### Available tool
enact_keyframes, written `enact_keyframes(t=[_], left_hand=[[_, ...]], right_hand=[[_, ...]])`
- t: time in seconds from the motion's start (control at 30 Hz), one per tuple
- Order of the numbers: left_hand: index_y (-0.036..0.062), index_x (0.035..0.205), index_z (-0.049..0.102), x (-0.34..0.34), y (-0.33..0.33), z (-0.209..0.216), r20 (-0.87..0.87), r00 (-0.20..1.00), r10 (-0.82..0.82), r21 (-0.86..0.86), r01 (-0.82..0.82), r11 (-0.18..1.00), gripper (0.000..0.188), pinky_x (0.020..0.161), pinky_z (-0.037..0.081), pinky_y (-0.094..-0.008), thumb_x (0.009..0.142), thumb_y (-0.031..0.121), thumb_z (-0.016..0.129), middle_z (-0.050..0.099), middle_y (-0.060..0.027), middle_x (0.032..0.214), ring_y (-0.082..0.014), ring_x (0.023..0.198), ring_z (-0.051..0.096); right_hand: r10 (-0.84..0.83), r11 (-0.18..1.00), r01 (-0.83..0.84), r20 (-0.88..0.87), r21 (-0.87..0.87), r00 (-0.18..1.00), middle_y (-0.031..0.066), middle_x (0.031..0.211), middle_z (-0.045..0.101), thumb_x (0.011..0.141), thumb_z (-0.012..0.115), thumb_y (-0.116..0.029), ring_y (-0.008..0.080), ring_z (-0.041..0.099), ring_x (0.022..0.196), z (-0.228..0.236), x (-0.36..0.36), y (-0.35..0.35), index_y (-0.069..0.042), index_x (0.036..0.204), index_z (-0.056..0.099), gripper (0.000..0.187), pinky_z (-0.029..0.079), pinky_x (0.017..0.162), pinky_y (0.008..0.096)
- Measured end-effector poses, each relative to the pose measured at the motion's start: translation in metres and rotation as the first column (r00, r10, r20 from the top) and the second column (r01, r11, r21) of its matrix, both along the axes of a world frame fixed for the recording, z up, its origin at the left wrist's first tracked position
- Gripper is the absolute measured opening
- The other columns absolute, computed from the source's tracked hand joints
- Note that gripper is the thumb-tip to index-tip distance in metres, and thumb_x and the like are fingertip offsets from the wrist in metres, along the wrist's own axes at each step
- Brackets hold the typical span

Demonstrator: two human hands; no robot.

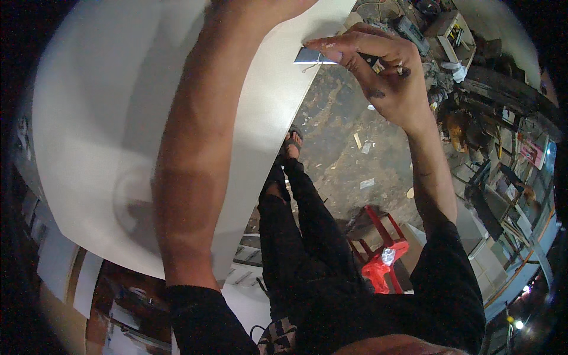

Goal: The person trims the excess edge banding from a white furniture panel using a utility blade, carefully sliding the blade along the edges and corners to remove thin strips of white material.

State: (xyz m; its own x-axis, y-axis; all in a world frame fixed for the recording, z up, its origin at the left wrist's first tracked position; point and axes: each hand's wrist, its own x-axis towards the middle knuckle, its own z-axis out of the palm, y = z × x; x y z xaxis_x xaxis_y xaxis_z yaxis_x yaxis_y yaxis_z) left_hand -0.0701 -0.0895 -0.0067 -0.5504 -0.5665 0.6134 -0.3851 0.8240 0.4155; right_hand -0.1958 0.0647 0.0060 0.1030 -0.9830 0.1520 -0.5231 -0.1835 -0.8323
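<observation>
A large white panel (94, 118) lies under my left arm and runs up toward the top of the view. My left hand (287, 6) shows only in part at the top edge, over the panel; its fingers are out of view. At the panel's right edge, my right hand (384, 71) is closed in a pinch, thumb and forefinger on a thin flat metal blade (306, 56). That blade lies across the panel's edge. A thin pale curl (312, 66) hangs beside it. Dark smudges mark my right palm.
Below, a grey floor (337, 124) is littered with scraps. A red plastic stool (378, 254) stands beside my legs (296, 236). Tools and clutter (467, 130) crowd the right side, with a box (452, 38) at the upper right. Wooden furniture parts (124, 302) are at the lower left.
</observation>
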Motion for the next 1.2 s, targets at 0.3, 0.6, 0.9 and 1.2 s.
enact_keyframes(t=[0.3,0.6,0.9,1.2], left_hand=[[0.0018,0.110,0.061,-0.002,0.001,-0.003,0.016,1.000,0.023,0.041,-0.023,0.999,0.032,0.100,0.042,-0.0448,0.090,0.026,0.062,0.064,-0.0162,0.113,-0.0331,0.113,0.057],[0.0018,0.110,0.062,0.000,0.000,-0.003,0.006,1.000,0.010,0.041,-0.011,0.999,0.032,0.101,0.042,-0.0446,0.089,0.026,0.062,0.064,-0.0161,0.113,-0.0326,0.113,0.057],[0.0015,0.110,0.062,0.001,0.001,-0.004,-0.013,1.000,0.008,0.018,-0.008,1.000,0.031,0.100,0.042,-0.0450,0.089,0.026,0.063,0.064,-0.0160,0.112,-0.0326,0.111,0.058],[0.0007,0.109,0.062,0.001,0.000,-0.008,-0.040,0.999,-0.004,0.005,0.004,1.000,0.032,0.100,0.042,-0.0445,0.089,0.026,0.063,0.064,-0.0166,0.112,-0.0327,0.111,0.058]], right_hand=[[0.018,1.000,-0.017,0.074,-0.004,0.997,0.0125,0.103,0.073,0.085,0.065,0.007,0.0187,0.067,0.091,-0.007,0.000,0.000,-0.004,0.104,0.070,0.022,0.052,0.082,0.0312],[0.047,0.998,-0.050,-0.075,-0.039,0.996,0.0111,0.100,0.074,0.083,0.066,0.008,0.0199,0.068,0.092,-0.003,-0.001,0.000,-0.004,0.105,0.071,0.025,0.052,0.082,0.0317],[0.037,0.999,-0.038,-0.065,-0.013,0.997,0.0108,0.101,0.074,0.080,0.066,0.010,0.0196,0.067,0.089,-0.001,0.004,0.002,-0.004,0.098,0.073,0.023,0.052,0.081,0.0316],[0.015,1.000,-0.014,-0.054,0.010,0.998,0.0096,0.101,0.074,0.080,0.064,0.011,0.0190,0.066,0.088,-0.003,0.009,0.006,-0.003,0.097,0.072,0.024,0.051,0.080,0.0305]])
